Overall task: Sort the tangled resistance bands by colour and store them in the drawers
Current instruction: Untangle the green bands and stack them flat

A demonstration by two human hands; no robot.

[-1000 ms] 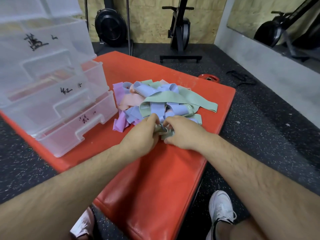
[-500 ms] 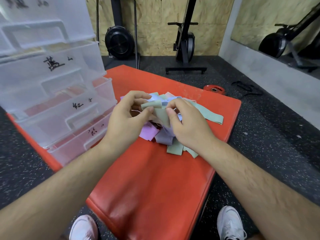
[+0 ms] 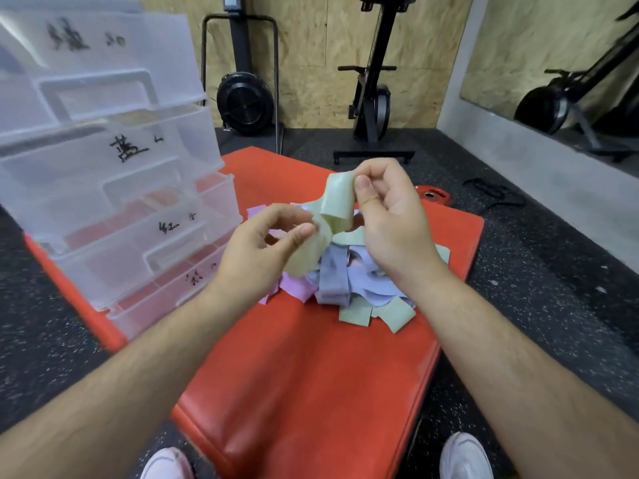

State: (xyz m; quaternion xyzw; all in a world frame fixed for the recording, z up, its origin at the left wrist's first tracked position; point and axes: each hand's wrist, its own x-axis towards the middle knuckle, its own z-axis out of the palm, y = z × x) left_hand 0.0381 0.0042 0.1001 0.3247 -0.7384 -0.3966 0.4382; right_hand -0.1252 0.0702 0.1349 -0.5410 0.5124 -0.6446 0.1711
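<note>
A tangle of resistance bands [image 3: 337, 283] in green, lilac-blue and pink lies on the red mat [image 3: 304, 375]. Both hands hold one pale green band [image 3: 337, 198] lifted above the pile. My left hand [image 3: 262, 250] pinches its lower end between thumb and forefinger. My right hand [image 3: 390, 216] pinches the upper fold. The band's lower part still runs down into the pile. A clear plastic drawer unit [image 3: 110, 174] with handwritten labels stands at the left on the mat, its drawers shut or nearly so.
Dark speckled rubber floor [image 3: 539, 299] surrounds the mat. A red weight plate [image 3: 430, 195] lies just beyond the mat's far right corner. Exercise machines [image 3: 375, 98] stand at the plywood back wall. A mirror runs along the right wall. My two shoes [image 3: 465, 456] show at the bottom.
Both hands rose from the pile with the green band and pulled apart, drawing it up out of the tangle. The view moved closer to the drawers.
</note>
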